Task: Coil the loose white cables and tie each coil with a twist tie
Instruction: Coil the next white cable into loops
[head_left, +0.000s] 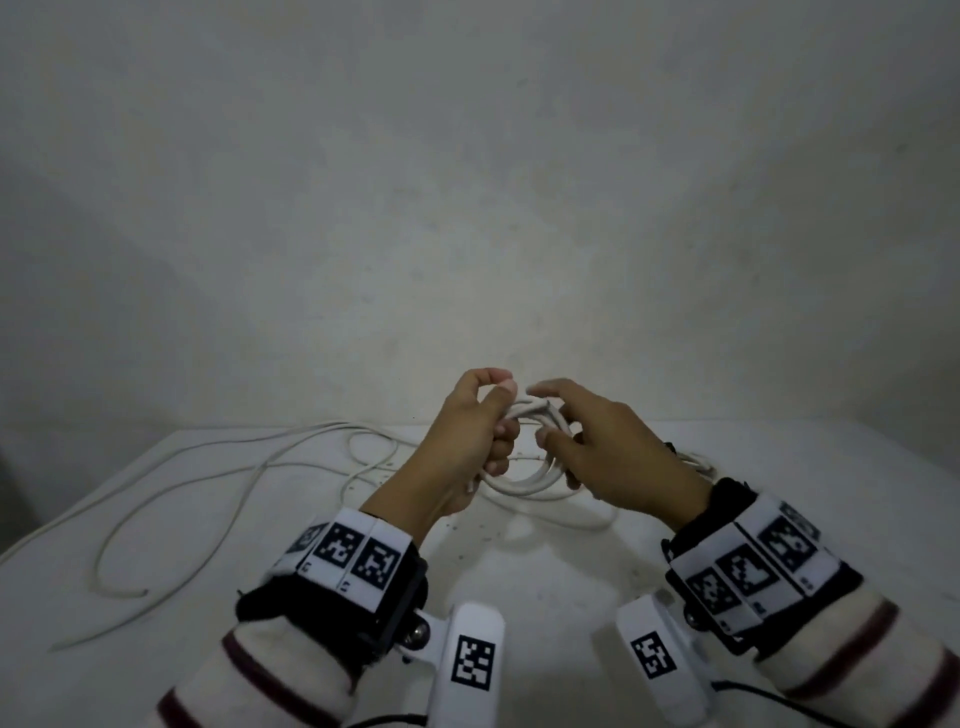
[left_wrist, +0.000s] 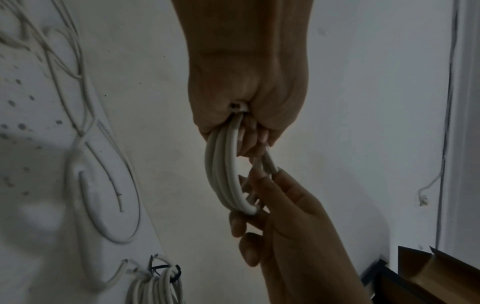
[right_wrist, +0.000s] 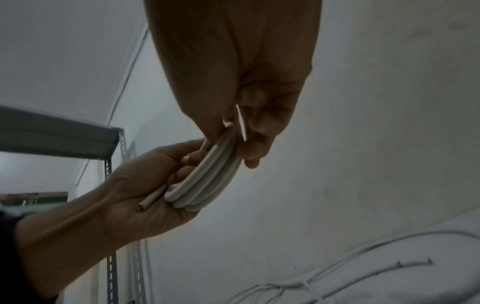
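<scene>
A white cable coil (head_left: 524, 482) of several loops is held up above the white table (head_left: 519, 582), between both hands. My left hand (head_left: 498, 415) grips its left side, fingers curled round the loops (left_wrist: 223, 164). My right hand (head_left: 550, 421) pinches the opposite side of the coil (right_wrist: 207, 174) between thumb and fingers. One cut cable end (right_wrist: 150, 202) lies across the left palm (right_wrist: 145, 205). A thin white strip (right_wrist: 241, 121), possibly a twist tie, runs between the right fingers. In the left wrist view the right hand (left_wrist: 254, 205) reaches in from below.
Loose white cables (head_left: 208, 467) sprawl over the table's left and back. A tied coil (left_wrist: 155, 288) with a black tie (left_wrist: 166, 271) lies on the table. A cardboard box (left_wrist: 428, 277) and a metal shelf (right_wrist: 64, 133) stand nearby. A wall rises right behind the table.
</scene>
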